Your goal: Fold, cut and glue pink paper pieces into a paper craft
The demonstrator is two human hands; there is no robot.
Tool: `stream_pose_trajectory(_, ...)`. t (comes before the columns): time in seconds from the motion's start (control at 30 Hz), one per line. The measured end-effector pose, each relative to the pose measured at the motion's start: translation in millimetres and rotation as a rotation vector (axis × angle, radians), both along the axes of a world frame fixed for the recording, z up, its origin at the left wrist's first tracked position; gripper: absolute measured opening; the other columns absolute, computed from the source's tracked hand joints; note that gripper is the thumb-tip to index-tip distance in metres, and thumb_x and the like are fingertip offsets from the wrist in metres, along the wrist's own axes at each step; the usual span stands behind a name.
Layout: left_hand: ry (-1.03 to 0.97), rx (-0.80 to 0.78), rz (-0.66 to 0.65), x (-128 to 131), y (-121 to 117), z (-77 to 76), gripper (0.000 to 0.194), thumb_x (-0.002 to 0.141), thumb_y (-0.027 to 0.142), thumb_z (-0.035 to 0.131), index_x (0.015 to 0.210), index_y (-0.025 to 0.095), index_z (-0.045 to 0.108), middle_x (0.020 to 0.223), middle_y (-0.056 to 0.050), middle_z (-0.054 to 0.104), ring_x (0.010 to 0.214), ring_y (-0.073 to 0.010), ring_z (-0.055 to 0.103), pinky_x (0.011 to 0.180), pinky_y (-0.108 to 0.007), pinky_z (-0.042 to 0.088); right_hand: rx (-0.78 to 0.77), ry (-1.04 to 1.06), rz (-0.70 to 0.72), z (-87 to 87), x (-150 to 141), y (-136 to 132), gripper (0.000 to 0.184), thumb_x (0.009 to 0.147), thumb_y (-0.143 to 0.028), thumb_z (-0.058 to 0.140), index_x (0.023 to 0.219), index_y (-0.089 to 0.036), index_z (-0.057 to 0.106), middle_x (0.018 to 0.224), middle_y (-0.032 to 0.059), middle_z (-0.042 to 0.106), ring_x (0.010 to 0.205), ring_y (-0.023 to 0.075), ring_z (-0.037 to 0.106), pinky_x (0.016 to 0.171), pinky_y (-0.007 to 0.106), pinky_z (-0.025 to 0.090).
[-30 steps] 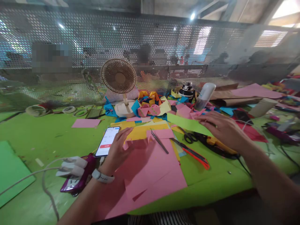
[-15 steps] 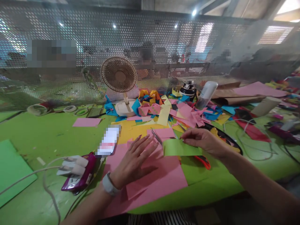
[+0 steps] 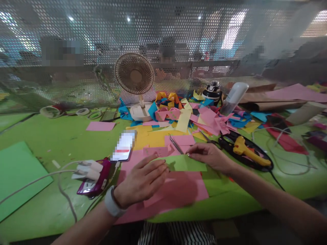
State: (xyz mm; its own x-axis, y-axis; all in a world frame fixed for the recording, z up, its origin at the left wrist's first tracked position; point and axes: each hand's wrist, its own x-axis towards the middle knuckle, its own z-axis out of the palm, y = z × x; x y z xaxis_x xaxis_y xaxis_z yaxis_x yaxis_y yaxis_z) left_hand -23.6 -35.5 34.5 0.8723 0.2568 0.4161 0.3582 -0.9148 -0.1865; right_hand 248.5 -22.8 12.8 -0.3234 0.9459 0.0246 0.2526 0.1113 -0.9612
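Note:
A light green strip of paper (image 3: 187, 164) is held up between my two hands, above pink sheets. My right hand (image 3: 213, 157) pinches its upper right edge between thumb and fingertips. My left hand (image 3: 143, 178), with a pale watch band at the wrist, has its bent fingers closed on the strip's left end; its thumb is mostly hidden. Beneath lies a large pink paper sheet (image 3: 176, 190). Just behind the strip are metal tweezers (image 3: 176, 144) and a smaller pink paper piece (image 3: 186, 140).
A desk fan (image 3: 135, 76) stands behind, beside a heap of coloured paper pieces (image 3: 209, 117). A yellow glue gun (image 3: 249, 153) rests on a black tray at right. At left are a phone (image 3: 124, 144), a purple power strip (image 3: 95, 178) with cables, and a green sheet (image 3: 20, 180).
My right hand has brought the green strip leftward over the pink sheet. My left hand, flat with fingers stretched before, has curled its fingers onto the strip's left end. The view has shifted slightly.

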Motion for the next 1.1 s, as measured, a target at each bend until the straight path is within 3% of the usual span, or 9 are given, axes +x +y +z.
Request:
stream_pose_trajectory(0.17,0.086,-0.037,0.055,4,-9,-27.9,0.019,0.088,0.008,0.041,0.092,0.013,0.058,0.084,-0.005,0.065,0.089,-0.0179,0.057,0.09,-0.04,0.044,0.488,-0.383,0.131,-23.3,-16,-8,0.017,0.086,-0.028,0.052,0.093,-0.018,0.064,0.089,0.0074,0.062,0.088,0.0189,0.055,0.079,0.035,0.044)
stream_pose_trajectory(0.27,0.132,-0.106,0.099,6,-10,-37.9,0.018,0.087,0.007,0.041,0.089,0.011,0.058,0.08,-0.006,0.061,0.083,-0.0192,0.055,0.079,-0.038,0.048,0.632,-0.54,0.24,-26.2,-29,-22,0.028,0.081,-0.037,0.057,0.102,-0.019,0.061,0.097,0.009,0.059,0.093,0.0215,0.053,0.082,0.037,0.044)
stream_pose_trajectory(0.33,0.167,-0.146,0.138,6,-10,-38.3,0.016,0.086,0.008,0.042,0.087,0.012,0.057,0.081,-0.007,0.059,0.081,-0.0204,0.053,0.073,-0.037,0.048,0.652,-0.633,0.287,-27.2,-36,-28,0.035,0.079,-0.041,0.059,0.105,-0.018,0.06,0.1,0.0101,0.058,0.094,0.0228,0.052,0.082,0.039,0.044)
stream_pose_trajectory(0.53,0.191,-0.284,0.188,6,-10,-36.3,0.011,0.087,0.012,0.045,0.083,0.013,0.055,0.083,-0.005,0.056,0.079,-0.02,0.05,0.069,-0.036,0.046,0.674,-0.673,0.282,-35.0,-39,-27,0.018,0.089,-0.019,0.045,0.096,-0.017,0.061,0.092,0.0083,0.058,0.09,0.0191,0.052,0.081,0.035,0.044)
stream_pose_trajectory(0.77,0.041,-0.526,0.282,5,-6,-41.5,0.012,0.088,0.017,0.046,0.086,0.016,0.057,0.085,-0.004,0.057,0.082,-0.0179,0.051,0.073,-0.034,0.044,0.586,-0.542,0.19,-40.1,-40,-28,0.012,0.087,-0.024,0.051,0.083,-0.018,0.061,0.086,0.0055,0.059,0.084,0.0171,0.054,0.077,0.031,0.044)
stream_pose_trajectory(0.87,0.01,-0.556,0.273,6,-4,-41.9,0.013,0.087,0.017,0.046,0.085,0.016,0.058,0.084,-0.005,0.057,0.081,-0.0175,0.051,0.073,-0.033,0.044,0.577,-0.569,0.184,-36.1,-40,-29,0.012,0.085,-0.026,0.054,0.081,-0.018,0.061,0.086,0.0058,0.059,0.084,0.0176,0.054,0.076,0.031,0.043)
stream_pose_trajectory(0.97,0.012,-0.558,0.276,7,-3,-41.8,0.012,0.086,0.017,0.047,0.084,0.016,0.059,0.085,-0.005,0.057,0.08,-0.0177,0.051,0.073,-0.034,0.044,0.597,-0.57,0.142,-25.1,-42,-17,0.016,0.083,-0.033,0.056,0.081,-0.018,0.062,0.085,0.0056,0.061,0.085,0.0185,0.054,0.077,0.032,0.042)
stream_pose_trajectory(1.1,0.028,-0.594,0.297,6,-4,-41.0,0.011,0.086,0.019,0.049,0.087,0.016,0.06,0.087,-0.006,0.057,0.083,-0.0187,0.051,0.074,-0.034,0.044,0.671,-0.541,0.037,-11.6,-53,23,0.017,0.086,-0.032,0.051,0.089,-0.019,0.062,0.093,0.0059,0.062,0.094,0.0197,0.053,0.083,0.034,0.038)
